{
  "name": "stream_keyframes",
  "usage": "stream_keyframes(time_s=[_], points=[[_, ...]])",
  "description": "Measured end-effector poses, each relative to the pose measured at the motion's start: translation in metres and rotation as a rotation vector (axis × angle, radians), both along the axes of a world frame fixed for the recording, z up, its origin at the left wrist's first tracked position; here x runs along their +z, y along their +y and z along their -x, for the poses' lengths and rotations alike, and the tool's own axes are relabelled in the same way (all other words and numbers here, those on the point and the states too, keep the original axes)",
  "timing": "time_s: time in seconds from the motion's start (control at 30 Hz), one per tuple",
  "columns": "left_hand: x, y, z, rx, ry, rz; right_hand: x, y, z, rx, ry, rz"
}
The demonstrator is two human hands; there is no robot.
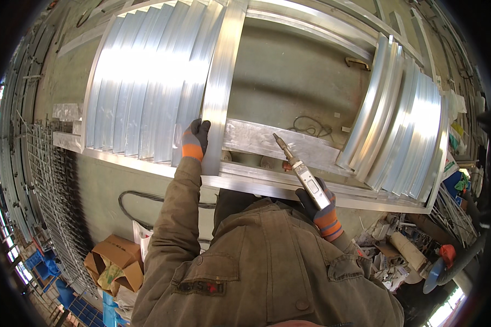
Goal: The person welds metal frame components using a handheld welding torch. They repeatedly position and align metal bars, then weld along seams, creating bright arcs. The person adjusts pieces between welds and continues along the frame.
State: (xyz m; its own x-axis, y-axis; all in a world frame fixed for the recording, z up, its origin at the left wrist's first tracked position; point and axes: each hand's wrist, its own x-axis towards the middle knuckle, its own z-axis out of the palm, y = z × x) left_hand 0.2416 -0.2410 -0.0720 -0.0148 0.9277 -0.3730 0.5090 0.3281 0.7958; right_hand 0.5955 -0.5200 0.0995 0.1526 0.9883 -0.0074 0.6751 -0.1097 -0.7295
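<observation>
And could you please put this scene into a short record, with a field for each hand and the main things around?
Left hand: gloved in grey and orange, touching a wide metal bar; how firmly is unclear
Right hand: gloved alike, holding a silver handheld tool
Tool tip: pointing forward and left, seen against a flat metal plate
Frame: metal, stretching across in front of the person
Slats: a left group and a right group, with an opening between
Lower left: open cardboard box
</observation>
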Motion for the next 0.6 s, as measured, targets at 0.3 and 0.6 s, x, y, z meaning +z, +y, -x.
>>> stream_keyframes(time_s=[0.3, 0.6], points=[[0.001, 0.031, 0.023, -0.283, 0.221, 0.064, -0.018, -0.003, 0.002, -0.086, 0.182, 0.131], [0.037, 0.09, 0.017, -0.498, 0.477, 0.372, -0.041, 0.001, 0.001, 0.14, -0.086, 0.16]])
